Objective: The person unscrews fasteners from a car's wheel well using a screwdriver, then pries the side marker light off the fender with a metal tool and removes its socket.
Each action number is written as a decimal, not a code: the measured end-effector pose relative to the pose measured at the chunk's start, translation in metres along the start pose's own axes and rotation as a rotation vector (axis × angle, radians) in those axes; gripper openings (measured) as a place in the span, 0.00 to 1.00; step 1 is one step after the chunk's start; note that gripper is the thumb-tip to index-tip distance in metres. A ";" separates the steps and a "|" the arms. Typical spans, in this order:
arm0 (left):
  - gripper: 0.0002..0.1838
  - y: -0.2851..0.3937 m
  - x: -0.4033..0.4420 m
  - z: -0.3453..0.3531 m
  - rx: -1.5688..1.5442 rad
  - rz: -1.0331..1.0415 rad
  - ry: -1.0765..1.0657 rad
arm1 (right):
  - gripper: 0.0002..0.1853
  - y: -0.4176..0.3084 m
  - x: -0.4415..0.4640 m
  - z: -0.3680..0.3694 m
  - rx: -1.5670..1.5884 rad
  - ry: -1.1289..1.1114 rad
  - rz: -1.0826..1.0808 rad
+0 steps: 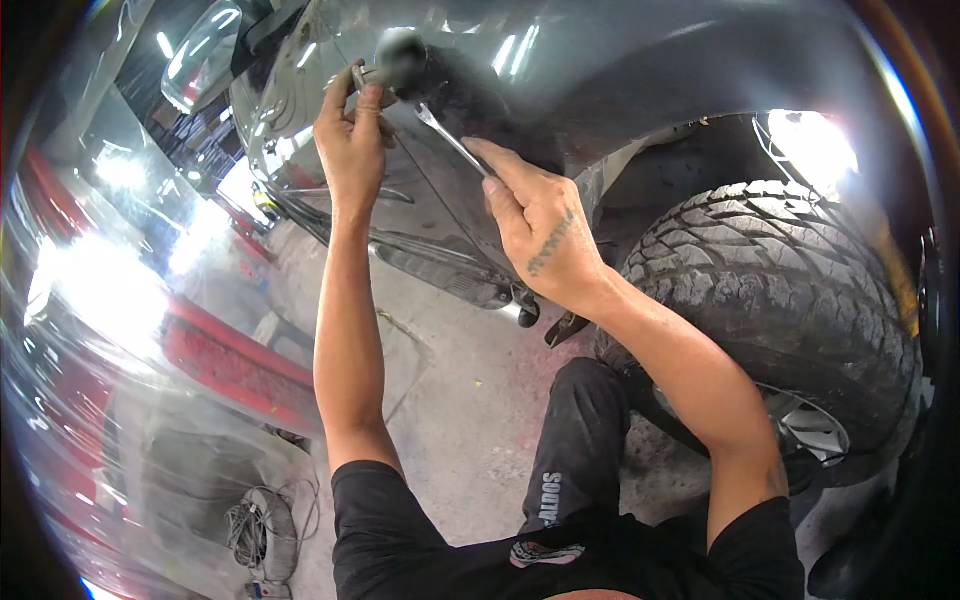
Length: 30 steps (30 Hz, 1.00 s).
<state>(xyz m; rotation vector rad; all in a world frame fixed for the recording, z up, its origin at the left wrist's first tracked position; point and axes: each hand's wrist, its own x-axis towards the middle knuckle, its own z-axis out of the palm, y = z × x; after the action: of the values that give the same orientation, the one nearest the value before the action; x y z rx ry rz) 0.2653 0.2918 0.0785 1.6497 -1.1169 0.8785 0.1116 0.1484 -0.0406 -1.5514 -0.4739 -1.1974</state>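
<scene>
A silver open-ended wrench (450,138) is held between the thumb and fingers of my right hand (535,215), its forked end pointing up and left. My left hand (353,135) pinches a small pale metal part (370,77) near the dark car panel (600,60). Between the small part and the panel is a rounded, blurred dark spot (402,60), too unclear to make out. The wrench's forked end is just below this spot; whether it touches anything I cannot tell.
A large knobby tire (770,290) fills the right side, under the wheel arch. A side step (450,275) runs below my hands. On the left are a red beam (235,360) and a coiled cable (265,530) on the floor. A side mirror (203,58) is at upper left.
</scene>
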 end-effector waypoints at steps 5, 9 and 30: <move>0.22 -0.002 0.002 -0.003 -0.003 0.003 -0.002 | 0.18 -0.003 0.000 -0.001 0.008 -0.018 0.056; 0.23 0.000 0.003 -0.004 -0.007 -0.060 -0.028 | 0.18 -0.002 0.001 0.000 -0.012 -0.013 0.066; 0.27 -0.003 -0.002 -0.009 -0.105 -0.038 -0.087 | 0.19 -0.011 0.002 0.001 -0.014 -0.025 0.206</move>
<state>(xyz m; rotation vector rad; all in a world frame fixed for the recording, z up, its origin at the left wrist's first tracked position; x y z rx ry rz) 0.2673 0.3011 0.0781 1.6294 -1.1675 0.7180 0.1041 0.1531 -0.0336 -1.5870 -0.3142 -1.0259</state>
